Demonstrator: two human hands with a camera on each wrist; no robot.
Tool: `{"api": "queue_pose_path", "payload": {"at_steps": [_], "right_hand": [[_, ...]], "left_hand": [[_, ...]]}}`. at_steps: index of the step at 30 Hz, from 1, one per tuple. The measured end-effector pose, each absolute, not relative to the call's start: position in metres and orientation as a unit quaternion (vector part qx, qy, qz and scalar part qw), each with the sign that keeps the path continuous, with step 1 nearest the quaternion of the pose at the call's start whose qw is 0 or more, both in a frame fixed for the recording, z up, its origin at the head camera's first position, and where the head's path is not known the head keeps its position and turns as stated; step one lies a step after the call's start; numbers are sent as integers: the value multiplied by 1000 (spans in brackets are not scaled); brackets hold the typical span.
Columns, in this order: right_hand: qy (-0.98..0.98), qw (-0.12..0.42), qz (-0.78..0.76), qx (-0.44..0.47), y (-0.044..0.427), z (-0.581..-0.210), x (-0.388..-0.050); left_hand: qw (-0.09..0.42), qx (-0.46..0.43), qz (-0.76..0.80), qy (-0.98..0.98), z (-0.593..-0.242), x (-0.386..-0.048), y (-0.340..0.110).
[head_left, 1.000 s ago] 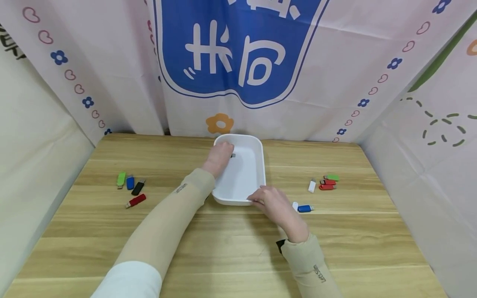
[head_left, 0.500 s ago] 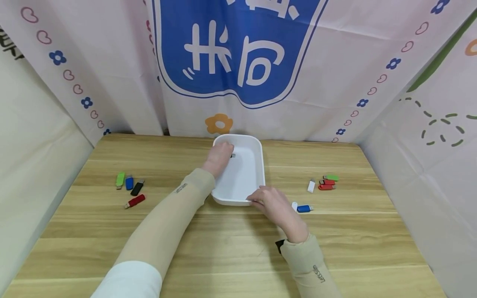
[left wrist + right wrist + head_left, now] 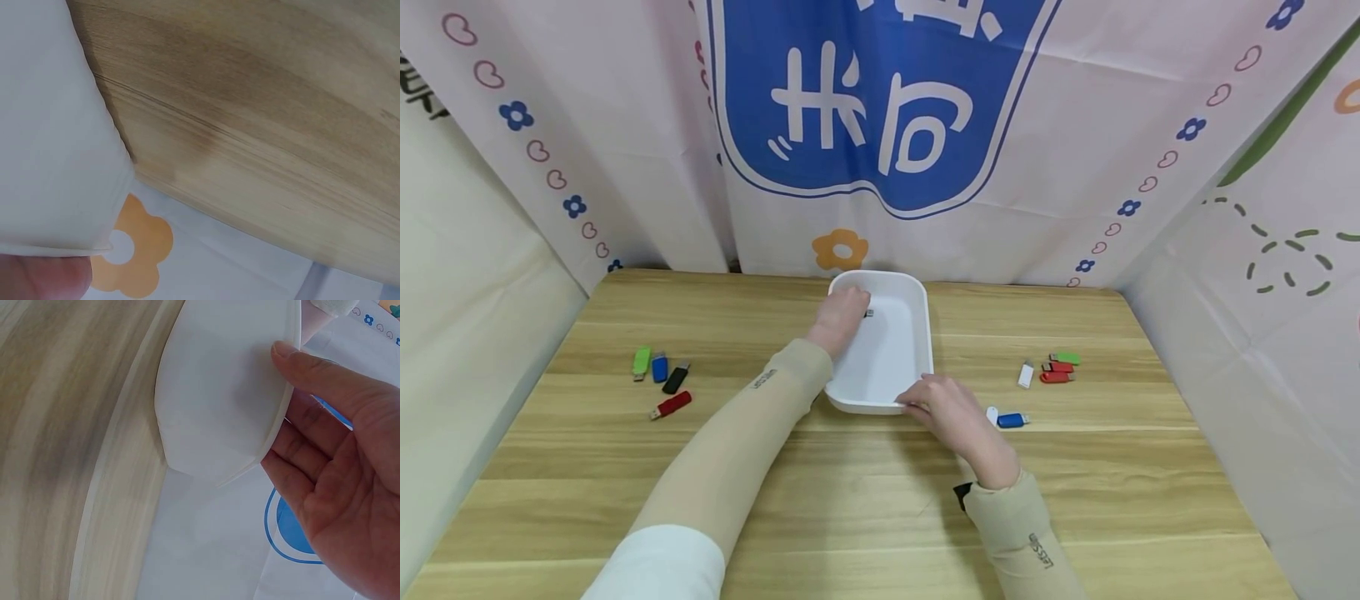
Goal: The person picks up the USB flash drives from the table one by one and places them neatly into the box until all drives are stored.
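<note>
Nothing has visibly moved: the right hand pinches the white tray on the table by its near right corner, the left hand's far-left hold can't be told, and even pressure should keep it flat

Bright, even light across the table in the head view, a soft shadow beneath the right hand; over to the wrist views, dimmer and greyer, a smudgy shadow on the white tray
</note>
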State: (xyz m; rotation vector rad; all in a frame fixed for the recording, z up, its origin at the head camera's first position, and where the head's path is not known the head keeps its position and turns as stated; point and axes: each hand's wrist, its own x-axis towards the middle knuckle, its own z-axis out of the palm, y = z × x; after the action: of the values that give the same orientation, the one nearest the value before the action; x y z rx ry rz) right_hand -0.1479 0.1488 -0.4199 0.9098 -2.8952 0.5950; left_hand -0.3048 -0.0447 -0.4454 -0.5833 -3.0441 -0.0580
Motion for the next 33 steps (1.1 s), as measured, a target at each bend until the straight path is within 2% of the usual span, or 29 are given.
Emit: {"api": "queue_pose_path", "payload": {"at_steps": [10, 19, 33], "right_hand": [[-936, 20, 195, 292, 148, -420, -148], [-938, 11, 197, 286, 148, -419, -148], [-933, 17, 201, 298, 150, -421, -147]], "left_hand": [[13, -213, -90, -973, -437, -303, -53], [63, -216, -97, -970, -421, -294, -63], [179, -177, -140, -958, -400, -264, -89]]}}
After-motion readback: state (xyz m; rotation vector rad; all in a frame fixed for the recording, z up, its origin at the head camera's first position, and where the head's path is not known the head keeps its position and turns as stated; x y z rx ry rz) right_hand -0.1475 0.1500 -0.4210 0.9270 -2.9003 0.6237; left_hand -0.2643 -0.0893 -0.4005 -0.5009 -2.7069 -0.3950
